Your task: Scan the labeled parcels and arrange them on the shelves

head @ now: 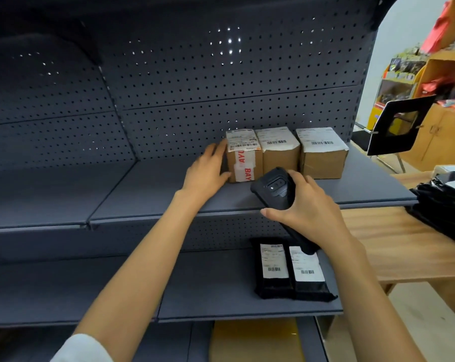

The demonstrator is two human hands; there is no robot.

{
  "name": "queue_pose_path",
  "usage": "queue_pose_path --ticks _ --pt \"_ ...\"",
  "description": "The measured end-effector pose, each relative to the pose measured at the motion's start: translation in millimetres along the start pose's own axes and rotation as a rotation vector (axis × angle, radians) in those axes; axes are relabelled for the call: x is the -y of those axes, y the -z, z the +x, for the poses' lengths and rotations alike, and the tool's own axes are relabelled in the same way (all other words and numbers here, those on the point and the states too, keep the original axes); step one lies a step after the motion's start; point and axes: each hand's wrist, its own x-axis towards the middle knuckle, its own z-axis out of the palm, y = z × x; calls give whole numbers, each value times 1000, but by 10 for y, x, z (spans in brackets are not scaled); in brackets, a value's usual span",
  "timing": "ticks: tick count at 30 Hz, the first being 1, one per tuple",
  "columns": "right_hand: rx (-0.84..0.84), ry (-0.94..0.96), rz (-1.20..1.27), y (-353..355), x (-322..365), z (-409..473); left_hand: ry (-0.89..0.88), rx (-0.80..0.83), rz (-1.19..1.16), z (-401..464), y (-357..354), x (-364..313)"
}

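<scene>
Three labeled cardboard parcels stand in a row on the upper grey shelf (142, 199): a taped box (244, 156) on the left, a middle box (280, 150) and a right box (323, 152). My left hand (208, 171) rests with straight fingers against the taped box's left side. My right hand (304, 202) grips a black handheld scanner (273, 188) in front of the boxes. Two black mailer bags with white labels (273, 267) (308, 275) lie flat on the lower shelf (221, 296).
A wooden table (393, 244) stands to the right with a pile of black mailer bags (445, 205). A black chair (393, 126) and wooden racks of goods fill the far right. A yellowish padded envelope (257, 340) lies below the lower shelf.
</scene>
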Motion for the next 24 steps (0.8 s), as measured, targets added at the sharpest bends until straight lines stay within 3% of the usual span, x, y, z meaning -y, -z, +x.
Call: queue_pose_path --ticks 8,15,24 --pt "168 204 77 -487 752 105 50 -125 133 -931 397 936" --pt "316 442 139 -1093 1744 12 307 -252 224 -1965 836 1885" --pt "575 723 135 -2235 3196 -376 669 -259 300 -3333 1115 3096"
